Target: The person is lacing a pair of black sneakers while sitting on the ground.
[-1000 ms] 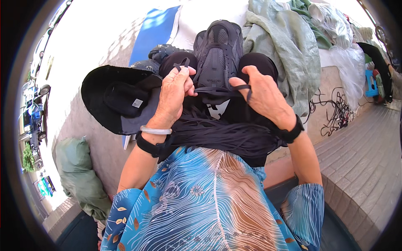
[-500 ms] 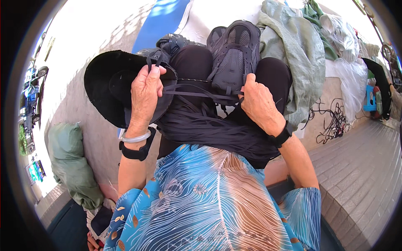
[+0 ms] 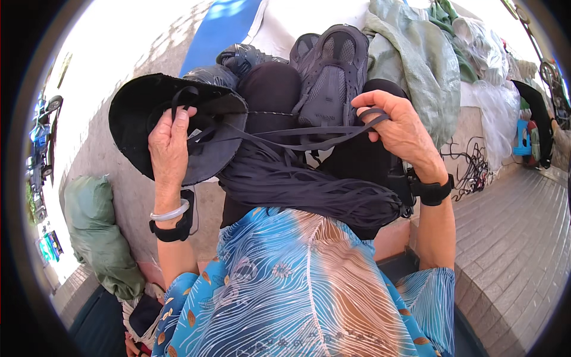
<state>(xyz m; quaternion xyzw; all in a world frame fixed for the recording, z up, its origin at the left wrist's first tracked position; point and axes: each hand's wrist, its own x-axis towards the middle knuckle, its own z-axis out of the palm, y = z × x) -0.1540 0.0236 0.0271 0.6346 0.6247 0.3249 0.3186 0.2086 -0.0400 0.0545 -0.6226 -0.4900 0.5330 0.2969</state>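
My left hand (image 3: 169, 140) pinches a dark flat shoelace (image 3: 321, 143), with a loop of it standing above the fingertips. The lace runs across my lap to my right hand (image 3: 401, 128), whose curled fingers hold its other stretch in a bend. Behind the left hand is a black, wide-brimmed thing like a hat (image 3: 131, 128), its inside showing. A thick bundle of dark laces (image 3: 297, 184) lies over my thighs. Between my knees rests a dark grey mesh sneaker (image 3: 330, 83), toe pointing toward me, beside another partly hidden shoe (image 3: 303, 47).
More dark shoes (image 3: 241, 59) lie beyond my left knee. A pale green woven sheet (image 3: 416, 71) drapes by my right knee, near clear plastic bags (image 3: 496, 113) and tangled black cords (image 3: 473, 169). A stuffed green sack (image 3: 98, 226) stands at left; a blue stool-like object (image 3: 523, 138) is far right.
My hands have moved apart, left hand to the left and right hand to the right and slightly up. The lace now spans a wider gap, and the right-hand fingers have loosened around it.
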